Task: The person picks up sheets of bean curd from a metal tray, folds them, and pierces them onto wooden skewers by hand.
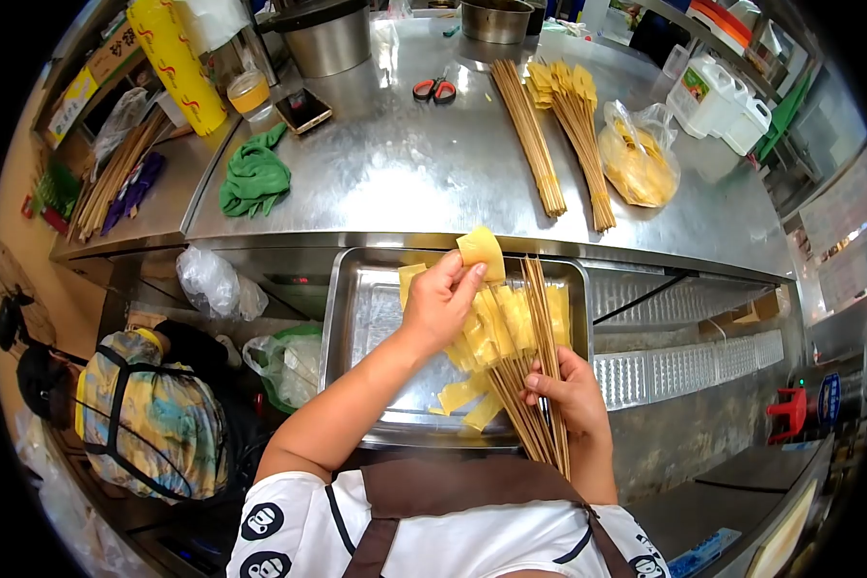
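My left hand (440,301) pinches a flat yellow tofu-skin sheet (482,252) between thumb and fingers, above a metal tray (356,260). Lower right, my right hand (570,387) is closed around a bundle of bare wooden skewers (541,328), tips pointing away from me. Under and beside the hands lie skewers threaded with folded yellow sheets (511,318), their sticks (520,409) running toward me. A few loose yellow pieces (467,393) rest on the tray bottom.
On the steel table (395,164) are a bundle of skewers (530,140), loaded skewers (578,125), a bag of yellow sheets (638,159), scissors (434,91), a phone (303,111) and a green cloth (256,173). Another person (149,414) is low at the left.
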The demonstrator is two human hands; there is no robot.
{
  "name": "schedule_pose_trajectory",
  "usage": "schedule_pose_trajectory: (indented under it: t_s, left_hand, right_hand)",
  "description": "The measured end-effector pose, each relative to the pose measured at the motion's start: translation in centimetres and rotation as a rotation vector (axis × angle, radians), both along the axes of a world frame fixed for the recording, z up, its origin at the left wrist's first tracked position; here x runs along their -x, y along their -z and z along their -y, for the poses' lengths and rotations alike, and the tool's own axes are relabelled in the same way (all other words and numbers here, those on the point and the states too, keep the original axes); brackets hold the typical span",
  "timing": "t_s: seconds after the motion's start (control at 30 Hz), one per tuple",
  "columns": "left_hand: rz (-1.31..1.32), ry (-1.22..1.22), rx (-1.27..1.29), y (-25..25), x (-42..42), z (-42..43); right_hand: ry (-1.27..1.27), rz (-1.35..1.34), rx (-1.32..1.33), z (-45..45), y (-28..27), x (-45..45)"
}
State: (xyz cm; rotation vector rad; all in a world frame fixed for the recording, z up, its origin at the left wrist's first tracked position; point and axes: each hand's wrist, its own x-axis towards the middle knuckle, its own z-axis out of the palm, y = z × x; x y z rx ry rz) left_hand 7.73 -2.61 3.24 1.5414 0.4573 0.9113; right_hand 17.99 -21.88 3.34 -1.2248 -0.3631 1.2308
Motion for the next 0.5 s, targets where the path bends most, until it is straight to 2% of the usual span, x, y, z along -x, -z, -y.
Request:
schedule_pose_trajectory:
  t_s: [0.07, 0.13, 0.17, 0.23, 0.27, 0.37, 0.43, 0.5]
  left_hand:
    - [-0.026, 0.034, -0.03, 0.3, 0.1, -0.1]
    - [0.168, 0.022, 0.239, 0.4, -0.5, -0.1]
    - [0.169, 0.021, 0.239, 0.1, -0.7, 0.0]
    - [0.135, -0.091, 0.403, -1.0, -0.8, 0.2]
    - [0.136, -0.092, 0.403, -1.2, -0.7, 0.0]
    - [0.002, -0.037, 0.406, -1.1, -0.1, -0.8]
    - [-0.111, 0.026, 0.533, -0.4, -0.1, -1.4]
    - [-0.064, 0.061, 0.635, -0.3, -0.2, -1.3]
  right_hand:
    - [-0.003, 0.0, -0.014, 0.0, 0.1, 0.0]
    - [0.002, 0.005, -0.009, 0.0, 0.1, 0.1]
    - [0.001, 0.005, -0.008, 0.0, 0.1, 0.1]
    - [0.003, 0.006, -0.007, -0.1, -0.1, 0.2]
    - [0.002, 0.006, -0.007, -0.1, -0.1, 0.2]
    - [0.004, -0.005, 0.0, -0.2, -0.3, 0.2]
    - [0.005, -0.015, 0.0, -0.1, -0.4, 0.3]
    - [0.006, -0.015, -0.008, -0.1, -0.3, 0.2]
